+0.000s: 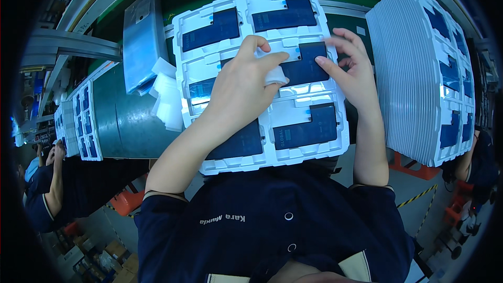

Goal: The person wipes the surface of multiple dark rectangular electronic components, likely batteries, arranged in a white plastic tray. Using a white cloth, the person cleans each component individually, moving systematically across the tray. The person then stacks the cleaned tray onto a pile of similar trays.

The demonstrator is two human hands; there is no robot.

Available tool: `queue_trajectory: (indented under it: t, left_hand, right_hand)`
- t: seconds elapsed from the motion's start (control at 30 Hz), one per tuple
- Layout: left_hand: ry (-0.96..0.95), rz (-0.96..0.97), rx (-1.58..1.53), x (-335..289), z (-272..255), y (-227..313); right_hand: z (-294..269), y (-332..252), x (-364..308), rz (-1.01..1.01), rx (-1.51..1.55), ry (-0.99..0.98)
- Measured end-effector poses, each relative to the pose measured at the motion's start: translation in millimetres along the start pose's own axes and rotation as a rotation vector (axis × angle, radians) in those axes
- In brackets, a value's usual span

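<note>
Before me lies a white moulded tray [264, 106] with several flat, dark L-shaped battery packs in its compartments. My left hand [241, 81] reaches over the middle of the tray, its fingers closed on a small white pad [275, 76], perhaps foam or a folded wipe. That pad is at the left part of the middle-right battery pack [309, 65]; whether they touch I cannot tell. My right hand [352, 68] is at the tray's right edge, fingers apart and curved, thumb tip at that pack's right end. My left hand and forearm partly hide the packs in the left column.
A tall stack of white trays [403, 78] with dark packs stands at right. At left are loose white foam sheets [168, 97] and a clear bluish plastic bag [142, 47] on the green bench [128, 120]. More filled trays [86, 120] and a co-worker [44, 188] are farther left.
</note>
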State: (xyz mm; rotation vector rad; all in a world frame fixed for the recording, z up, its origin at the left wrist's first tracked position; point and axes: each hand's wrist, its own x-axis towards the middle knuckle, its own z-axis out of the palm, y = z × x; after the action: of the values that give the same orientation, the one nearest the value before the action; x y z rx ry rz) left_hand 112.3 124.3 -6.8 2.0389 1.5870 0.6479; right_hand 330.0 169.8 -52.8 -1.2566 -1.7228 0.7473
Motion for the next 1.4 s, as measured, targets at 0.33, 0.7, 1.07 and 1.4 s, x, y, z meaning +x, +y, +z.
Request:
queue_trajectory:
  t: [0.33, 0.7, 1.07, 1.4]
  left_hand:
    - [0.191, -0.233, -1.416, -47, -3, 37]
    - [0.233, -0.392, -1.53, -74, 26, 36]
    - [-0.086, 0.038, 0.045, -89, 15, 38]
    - [-0.203, 0.107, 0.024, -89, 13, 46]
  right_hand:
    - [-5, -70, -62, 0.15, 0.792, -0.289]
    - [14, -77, -95, 0.138, 0.467, -0.084]
    - [-36, -34, -96, 0.149, 0.609, 0.093]
    - [-39, -25, -85, 0.204, 0.68, 0.113]
